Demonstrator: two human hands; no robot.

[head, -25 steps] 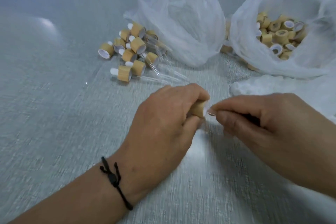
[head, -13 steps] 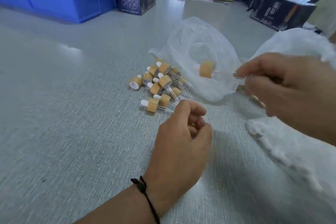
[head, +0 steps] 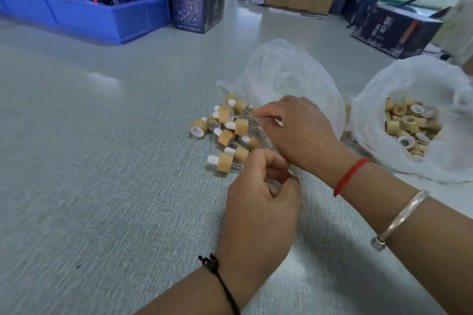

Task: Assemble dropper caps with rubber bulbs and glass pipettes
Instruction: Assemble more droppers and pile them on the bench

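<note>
1. We see a pile of assembled droppers (head: 227,133) on the table (head: 102,186), left of our right hand (head: 297,130).
2. Our left hand (head: 258,210) lies nearer us, just below the pile.
3. A plastic bag (head: 286,71) sits behind the pile, perhaps holding pipettes.
4. A bag of caps (head: 412,123) lies at the right.
5. A crate of bottles (head: 84,13) stands far left.
</note>
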